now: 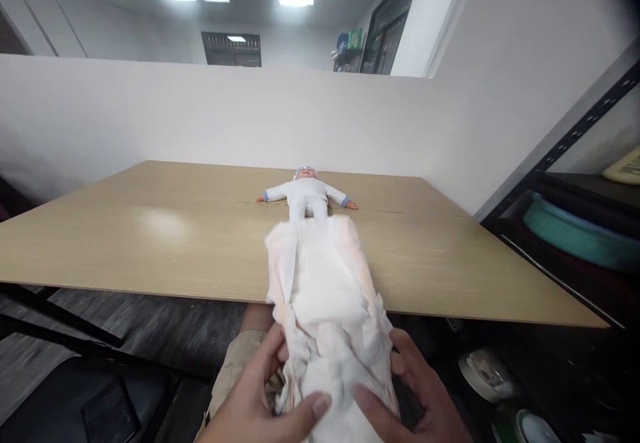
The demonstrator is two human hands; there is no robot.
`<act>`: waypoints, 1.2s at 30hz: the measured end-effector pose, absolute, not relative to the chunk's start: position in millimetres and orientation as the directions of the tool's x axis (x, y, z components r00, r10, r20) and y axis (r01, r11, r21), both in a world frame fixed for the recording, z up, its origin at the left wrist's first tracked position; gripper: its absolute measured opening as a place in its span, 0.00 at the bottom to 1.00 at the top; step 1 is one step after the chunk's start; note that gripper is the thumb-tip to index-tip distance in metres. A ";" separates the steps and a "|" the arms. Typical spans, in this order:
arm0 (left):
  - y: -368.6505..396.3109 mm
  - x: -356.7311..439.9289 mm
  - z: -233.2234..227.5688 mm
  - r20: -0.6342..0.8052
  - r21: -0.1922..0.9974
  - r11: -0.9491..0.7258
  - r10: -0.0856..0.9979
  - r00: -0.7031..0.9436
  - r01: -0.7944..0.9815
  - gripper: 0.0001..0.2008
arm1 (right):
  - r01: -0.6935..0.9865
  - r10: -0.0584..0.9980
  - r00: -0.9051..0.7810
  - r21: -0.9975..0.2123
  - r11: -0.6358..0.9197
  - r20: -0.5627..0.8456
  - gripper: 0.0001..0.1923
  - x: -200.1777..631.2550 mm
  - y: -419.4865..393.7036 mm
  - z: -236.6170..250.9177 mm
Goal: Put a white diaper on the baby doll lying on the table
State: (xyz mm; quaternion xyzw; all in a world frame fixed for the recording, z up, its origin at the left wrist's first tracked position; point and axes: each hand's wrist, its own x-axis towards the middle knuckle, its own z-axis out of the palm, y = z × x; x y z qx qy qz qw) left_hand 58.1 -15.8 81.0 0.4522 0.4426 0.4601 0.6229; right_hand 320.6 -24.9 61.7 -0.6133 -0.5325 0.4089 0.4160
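Observation:
Spread out in front of me is a white diaper [327, 283] with ruffled edges and faint peach tints along its sides. My left hand [277, 386] grips its near left edge, thumb on top and fingers curled beneath. On the opposite side my right hand [413, 393] pinches the near right edge in the same way. The far end of the diaper reaches over the table's front edge, close to a baby doll [307, 195]. The doll lies on its back, arms stretched sideways, in a white outfit with blue cuffs and a patterned cap. Its feet are hidden behind the diaper.
The doll rests on a light wooden table [150, 250] against a white half wall [215, 116]. A dark metal shelf at the right holds a teal basin [585, 233]. Lower left, a phone-like dark object [111, 411] lies on a black chair [55, 396].

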 end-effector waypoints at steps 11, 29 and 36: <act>48.2 64.9 0.7 -0.231 0.929 0.256 0.965 0.120 -0.267 0.31 | 0.160 0.975 -0.145 -0.976 -0.147 -0.171 0.41 275.4 54.4 25.4; 34.7 73.7 -3.9 -0.291 0.890 0.318 0.948 0.131 -0.327 0.34 | 0.742 0.898 0.122 -0.640 0.201 0.423 0.19 296.8 68.1 1.8; 33.0 71.1 -7.3 -0.289 0.895 0.316 0.948 0.132 -0.316 0.33 | 0.866 0.834 -0.141 -0.342 0.365 0.533 0.16 309.0 111.7 -0.5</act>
